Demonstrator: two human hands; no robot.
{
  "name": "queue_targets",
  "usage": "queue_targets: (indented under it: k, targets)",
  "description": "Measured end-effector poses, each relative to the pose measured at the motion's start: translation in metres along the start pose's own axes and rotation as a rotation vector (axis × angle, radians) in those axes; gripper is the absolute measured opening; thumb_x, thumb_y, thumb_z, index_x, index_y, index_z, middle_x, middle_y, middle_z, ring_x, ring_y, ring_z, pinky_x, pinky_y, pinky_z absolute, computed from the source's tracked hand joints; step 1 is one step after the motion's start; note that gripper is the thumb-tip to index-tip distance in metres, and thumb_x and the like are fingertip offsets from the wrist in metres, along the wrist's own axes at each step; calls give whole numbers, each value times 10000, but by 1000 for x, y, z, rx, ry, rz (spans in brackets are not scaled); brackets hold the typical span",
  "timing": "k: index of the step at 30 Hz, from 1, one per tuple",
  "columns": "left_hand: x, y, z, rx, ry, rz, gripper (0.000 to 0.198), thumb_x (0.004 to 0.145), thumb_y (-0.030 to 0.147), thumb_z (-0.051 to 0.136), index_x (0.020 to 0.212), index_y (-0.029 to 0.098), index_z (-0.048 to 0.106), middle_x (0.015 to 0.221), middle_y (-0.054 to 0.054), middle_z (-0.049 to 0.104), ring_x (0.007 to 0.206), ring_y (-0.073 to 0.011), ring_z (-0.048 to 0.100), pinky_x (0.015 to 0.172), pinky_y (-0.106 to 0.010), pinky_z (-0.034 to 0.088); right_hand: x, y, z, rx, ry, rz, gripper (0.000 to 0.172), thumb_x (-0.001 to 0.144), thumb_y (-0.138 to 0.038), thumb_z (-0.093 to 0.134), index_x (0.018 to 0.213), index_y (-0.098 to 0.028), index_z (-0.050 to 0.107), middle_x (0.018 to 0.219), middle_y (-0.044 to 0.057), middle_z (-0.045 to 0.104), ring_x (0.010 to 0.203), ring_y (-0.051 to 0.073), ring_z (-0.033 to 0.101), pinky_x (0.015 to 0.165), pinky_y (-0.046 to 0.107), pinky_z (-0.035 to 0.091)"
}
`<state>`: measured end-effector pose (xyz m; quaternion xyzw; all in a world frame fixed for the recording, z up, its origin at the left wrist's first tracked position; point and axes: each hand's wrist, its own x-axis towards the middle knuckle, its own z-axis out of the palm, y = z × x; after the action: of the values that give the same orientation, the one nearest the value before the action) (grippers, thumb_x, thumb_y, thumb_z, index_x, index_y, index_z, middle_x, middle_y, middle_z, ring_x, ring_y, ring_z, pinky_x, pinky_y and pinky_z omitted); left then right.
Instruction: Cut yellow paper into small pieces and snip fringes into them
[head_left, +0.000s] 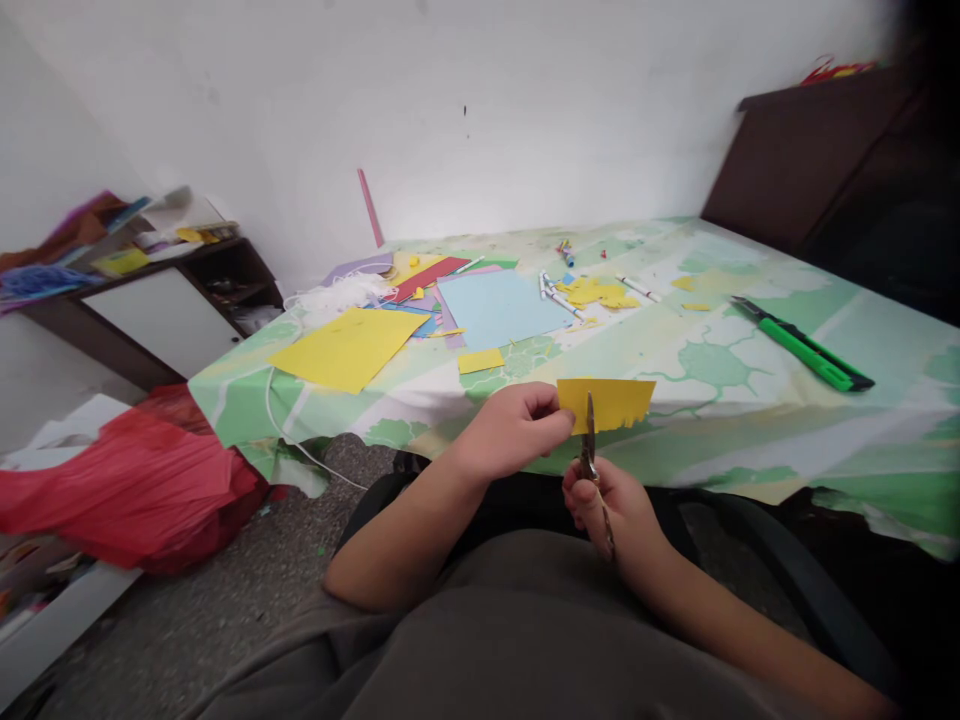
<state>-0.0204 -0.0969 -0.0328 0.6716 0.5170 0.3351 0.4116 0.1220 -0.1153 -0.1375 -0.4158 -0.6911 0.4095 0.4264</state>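
My left hand pinches the left end of a small yellow paper strip, holding it up in front of the table's near edge. Its lower edge is cut into a fringe on the right. My right hand is closed round the handles of small scissors, whose blades point up into the strip's lower edge near its left end. Both hands are above my lap, just short of the table with its green and white patterned cloth.
On the table lie a large yellow sheet, a light blue sheet, several coloured papers, yellow scraps, markers and a green utility knife. A red bag lies on the floor at left, beside a low cluttered shelf.
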Motion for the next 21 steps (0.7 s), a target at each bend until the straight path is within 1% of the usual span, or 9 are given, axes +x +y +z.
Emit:
queue_targets:
  k: [3,8,12,16,21]
  targets:
    - [0,0,0,5,15,0,158,681,262,447,554,167,438,506,49,417,485,-64,406,465,-202,303,2,2,-1,-9,-1,15,468,750,-646,384,646,-193,440,528,-26,399,480,99,360,431,237,316]
    - [2,-2,-1,0,9,-2,187,675,263,453,525,170,391,489,50,406,476,-65,396,457,-204,290,3,3,0,-8,-15,49,455,747,-639,397,633,-199,423,517,-29,392,471,98,354,420,236,316]
    - [4,-4,0,-46,-2,-5,158,670,254,452,542,171,413,487,52,418,474,-70,409,460,-207,304,3,4,-1,7,-8,80,455,745,-638,397,637,-198,438,503,-29,391,463,98,356,407,234,318]
    - [6,-8,2,-73,-15,-8,174,680,263,464,539,170,424,477,48,450,466,-71,415,461,-208,308,3,6,-2,14,-5,96,446,745,-631,406,648,-198,456,495,-32,390,464,101,366,407,232,323]
    - [8,-11,4,-121,15,2,186,683,244,477,520,164,435,455,54,437,453,-63,396,471,-206,316,3,8,-3,40,-21,104,475,730,-655,404,659,-191,473,503,-28,405,465,104,378,409,237,325]
